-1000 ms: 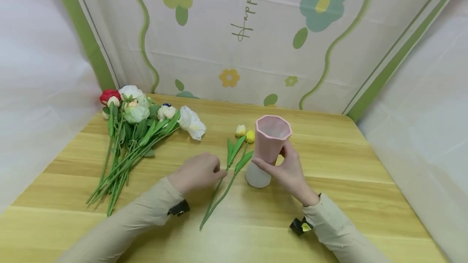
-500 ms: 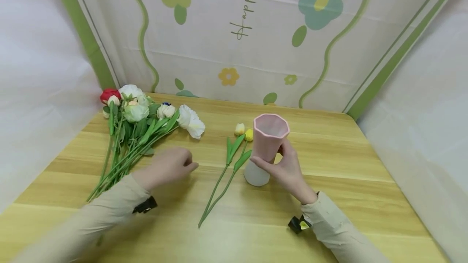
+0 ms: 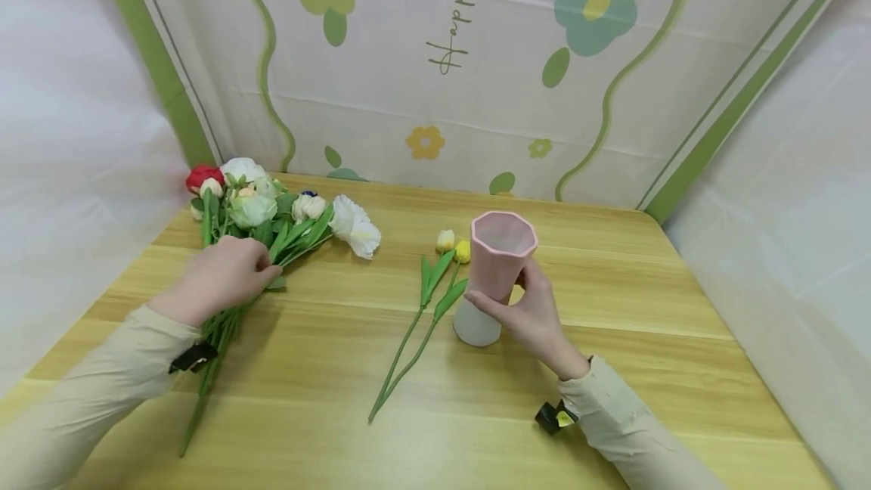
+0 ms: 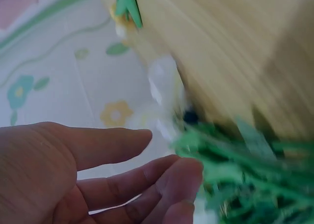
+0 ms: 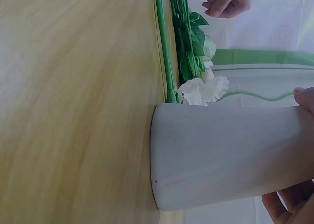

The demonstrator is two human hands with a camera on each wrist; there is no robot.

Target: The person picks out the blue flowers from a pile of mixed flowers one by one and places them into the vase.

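Observation:
My left hand (image 3: 221, 278) hovers over the green stems of the flower bunch (image 3: 292, 237) at the left. In the left wrist view its thumb (image 4: 115, 144) stands apart from the loosely bent fingers, with nothing between them. My right hand (image 3: 537, 316) grips the middle of a vase (image 3: 500, 259), pink above and whitish below, which stands upright on the table. The right wrist view shows the vase's pale base (image 5: 221, 155) on the wood. Left of the vase lie two tulips, one yellow (image 3: 463, 251) and one cream (image 3: 445, 240), their long stems crossing near the front.
The bunch holds a red bloom (image 3: 204, 178), pale peonies and a large white flower (image 3: 357, 227) that sticks out to the right. The wooden table (image 3: 612, 271) ends at the back against a flower-printed cloth (image 3: 381, 82). White sheets hang at both sides.
My left hand has moved left from beside the tulips' stems to above the flower bunch. The right hand and the vase have stayed in place.

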